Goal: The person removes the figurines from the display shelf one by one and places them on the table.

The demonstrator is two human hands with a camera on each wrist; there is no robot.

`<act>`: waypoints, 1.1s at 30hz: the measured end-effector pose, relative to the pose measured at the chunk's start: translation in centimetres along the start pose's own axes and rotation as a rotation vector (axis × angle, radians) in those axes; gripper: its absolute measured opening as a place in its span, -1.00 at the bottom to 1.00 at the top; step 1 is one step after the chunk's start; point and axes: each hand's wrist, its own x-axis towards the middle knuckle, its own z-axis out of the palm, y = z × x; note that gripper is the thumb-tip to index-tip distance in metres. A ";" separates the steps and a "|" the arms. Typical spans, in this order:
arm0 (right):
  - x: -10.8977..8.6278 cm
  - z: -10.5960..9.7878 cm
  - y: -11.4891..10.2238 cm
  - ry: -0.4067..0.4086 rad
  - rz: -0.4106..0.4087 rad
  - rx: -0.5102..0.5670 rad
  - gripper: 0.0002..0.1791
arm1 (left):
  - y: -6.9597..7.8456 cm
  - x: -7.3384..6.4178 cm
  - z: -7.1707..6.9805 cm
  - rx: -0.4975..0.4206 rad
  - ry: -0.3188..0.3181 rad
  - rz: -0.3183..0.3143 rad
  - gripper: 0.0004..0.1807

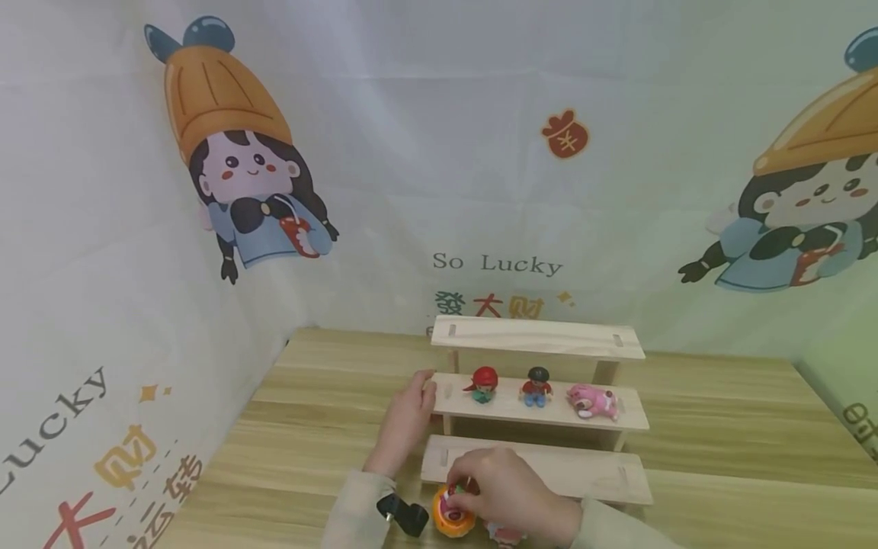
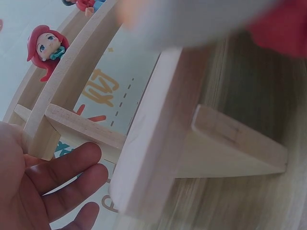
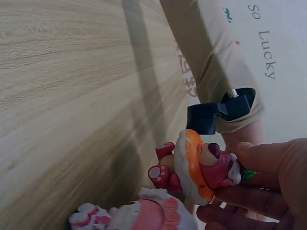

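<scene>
Right hand [image 1: 507, 484] knuckles up, pinching orange-ringed bear figure [image 3: 192, 165] by head between thumb and fingers, before lowest board [image 1: 576, 476]; left hand [image 1: 409, 415] at middle board's [image 1: 442, 396] left end, three fingers loosely extended; cannot tell whether gripping.

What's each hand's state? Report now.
Left hand: open, at the middle shelf's left end.
Right hand: closed, holding the orange-ringed toy.

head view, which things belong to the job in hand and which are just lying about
Likely the job:
orange-ringed figure, in the right hand
stepped wooden shelf
pink-and-white figure
on the middle tier, red-haired figure, dark-capped figure, pink figure

Apparently incidental:
printed backdrop
black device at left wrist
</scene>
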 end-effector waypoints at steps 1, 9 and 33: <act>-0.1 0.2 0.0 -0.006 0.008 0.004 -0.87 | 0.0 0.0 0.0 -0.002 -0.005 -0.002 -0.60; -0.3 1.3 0.4 -0.037 0.024 -0.022 -0.84 | 0.2 0.1 0.1 -0.014 -0.007 -0.005 -0.60; -0.5 2.2 0.5 -0.060 0.030 -0.032 -0.83 | 0.1 -0.1 0.1 0.007 0.010 0.007 -0.61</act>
